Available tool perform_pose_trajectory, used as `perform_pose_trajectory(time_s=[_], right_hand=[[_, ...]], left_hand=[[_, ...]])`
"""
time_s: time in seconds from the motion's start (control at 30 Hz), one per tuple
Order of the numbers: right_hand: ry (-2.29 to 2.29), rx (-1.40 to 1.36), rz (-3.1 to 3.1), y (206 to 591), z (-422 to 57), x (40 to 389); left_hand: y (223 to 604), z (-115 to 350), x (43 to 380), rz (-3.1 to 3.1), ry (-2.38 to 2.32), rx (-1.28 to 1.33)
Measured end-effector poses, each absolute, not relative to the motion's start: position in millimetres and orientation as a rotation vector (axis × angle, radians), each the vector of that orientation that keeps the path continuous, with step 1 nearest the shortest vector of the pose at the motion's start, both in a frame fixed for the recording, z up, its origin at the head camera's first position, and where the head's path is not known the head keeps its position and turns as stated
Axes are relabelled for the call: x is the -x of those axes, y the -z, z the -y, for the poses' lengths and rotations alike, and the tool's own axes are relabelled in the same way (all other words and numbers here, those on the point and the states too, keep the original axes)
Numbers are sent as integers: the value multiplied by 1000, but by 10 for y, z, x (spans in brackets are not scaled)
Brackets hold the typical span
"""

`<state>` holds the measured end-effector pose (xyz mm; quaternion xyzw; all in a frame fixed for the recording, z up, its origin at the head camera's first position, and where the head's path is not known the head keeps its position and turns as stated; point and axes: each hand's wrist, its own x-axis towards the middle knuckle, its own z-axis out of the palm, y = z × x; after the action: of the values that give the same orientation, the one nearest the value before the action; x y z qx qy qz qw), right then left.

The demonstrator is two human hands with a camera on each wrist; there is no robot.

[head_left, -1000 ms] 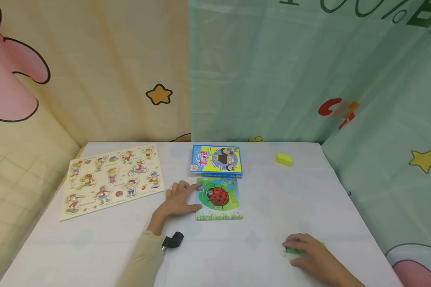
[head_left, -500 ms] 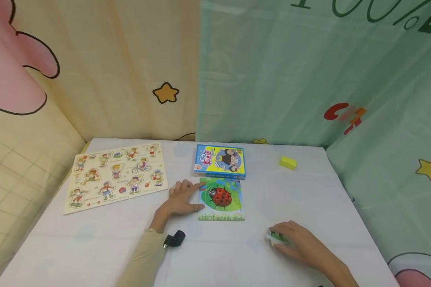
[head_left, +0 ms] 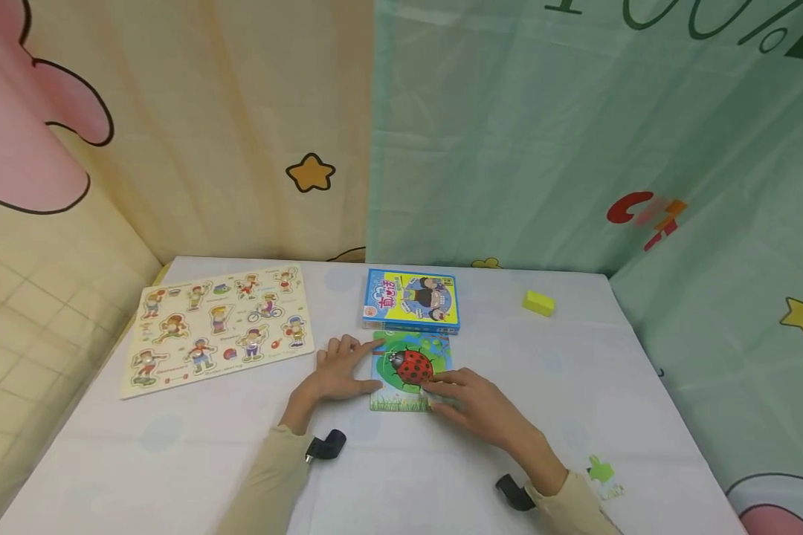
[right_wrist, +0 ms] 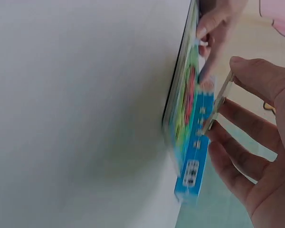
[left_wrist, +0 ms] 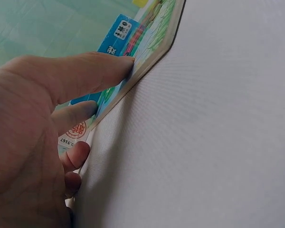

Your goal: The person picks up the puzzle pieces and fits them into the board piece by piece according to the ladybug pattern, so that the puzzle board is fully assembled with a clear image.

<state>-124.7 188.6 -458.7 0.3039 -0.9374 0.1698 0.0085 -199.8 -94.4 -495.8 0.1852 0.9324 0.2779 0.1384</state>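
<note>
A square ladybug jigsaw puzzle (head_left: 391,403) lies flat on the white table, just in front of a blue-and-yellow box (head_left: 411,303). My left hand (head_left: 337,371) rests its thumb and index fingertips on the puzzle's left edge; the left wrist view shows the thumb (left_wrist: 97,71) touching the tray rim. Between thumb and fingers, my right hand (head_left: 482,407) pinches a thin puzzle piece (right_wrist: 220,100). In the right wrist view the piece is tilted, seen edge-on, apart from the puzzle. From the head view, that hand covers the puzzle's lower right corner.
Loose green and white puzzle pieces (head_left: 601,471) lie near the right sleeve. A wooden peg board (head_left: 201,379) with child figures is at the left. A yellow block (head_left: 538,302) sits at the back right. Curtains hang behind the table.
My right hand has moved left and away from me, carrying a puzzle piece from the right of the table to the ladybug puzzle. My left hand has stayed at the puzzle's edge.
</note>
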Motion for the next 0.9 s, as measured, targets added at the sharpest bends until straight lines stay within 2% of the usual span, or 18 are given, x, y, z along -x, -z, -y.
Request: perform_pose_trajectory(time_s=[0.3, 0.9], right_hand=[[-316, -1108, 2912, 4724, -1478, 1411], [-396, -987, 2994, 4761, -1355, 1447]], left_hand=[[4948, 936, 1991, -2705, -793, -535], [4920, 953, 1990, -2696, -804, -530]])
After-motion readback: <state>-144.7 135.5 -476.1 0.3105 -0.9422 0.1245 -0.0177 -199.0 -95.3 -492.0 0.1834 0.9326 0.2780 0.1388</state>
